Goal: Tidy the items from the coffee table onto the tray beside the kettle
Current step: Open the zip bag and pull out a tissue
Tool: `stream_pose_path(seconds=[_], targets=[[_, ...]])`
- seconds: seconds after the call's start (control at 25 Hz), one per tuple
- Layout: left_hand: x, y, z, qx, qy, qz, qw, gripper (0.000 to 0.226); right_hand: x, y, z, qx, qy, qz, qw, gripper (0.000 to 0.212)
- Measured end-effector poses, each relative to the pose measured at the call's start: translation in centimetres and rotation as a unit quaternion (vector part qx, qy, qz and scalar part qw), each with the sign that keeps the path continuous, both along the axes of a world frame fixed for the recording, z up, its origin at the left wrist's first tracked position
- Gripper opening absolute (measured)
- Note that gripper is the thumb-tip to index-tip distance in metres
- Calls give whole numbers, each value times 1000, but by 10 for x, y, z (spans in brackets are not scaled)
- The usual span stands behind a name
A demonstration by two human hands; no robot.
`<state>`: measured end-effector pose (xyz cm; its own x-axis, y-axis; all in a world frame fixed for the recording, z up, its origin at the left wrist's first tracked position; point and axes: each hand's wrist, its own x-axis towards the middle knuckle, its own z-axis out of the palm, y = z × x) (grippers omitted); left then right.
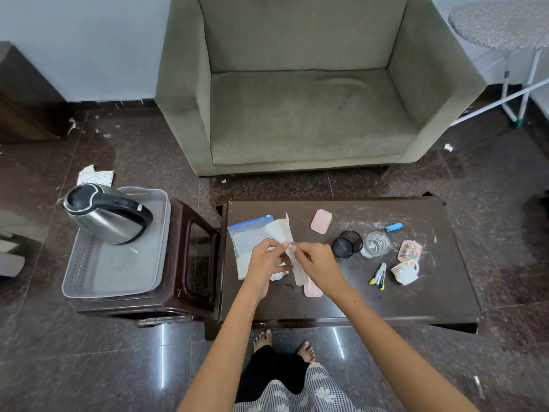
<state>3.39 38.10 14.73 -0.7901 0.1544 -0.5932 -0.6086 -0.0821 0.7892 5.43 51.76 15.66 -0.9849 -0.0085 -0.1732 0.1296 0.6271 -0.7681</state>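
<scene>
- Both hands meet over the left half of the coffee table: left hand and right hand each pinch the white tissue between thumb and fingertips.
- The tissue lies over a zip bag, near the table's left edge.
- Pink case, black mesh cup, glass, blue lighter, patterned cup and stapler spread across the right half; bare wood along the near edge.
- Tray on the stool, just left of the table; kettle fills its far end, near end open.
</scene>
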Motion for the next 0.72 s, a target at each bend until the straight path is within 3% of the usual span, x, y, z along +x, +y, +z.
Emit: stream_pose_path(seconds=[0.16,0.36,0.44,0.56,0.72], targets=[[0,-2,4,30,-7,-15,999,20,-4,4,-1,-99,-27,-118,988,14],[-2,-9,2,71,-33,32,996,14,-8,8,-1,-220,-80,-194,953,20],[-3,-9,3,82,-32,39,995,20,-9,7,1,-210,-81,-200,954,20],[-3,-7,3,21,18,-4,1000,26,-7,4,3,-166,-44,-178,969,5],[-4,-24,3,32,18,32,999,22,-8,20,2,-162,-23,-238,957,12]])
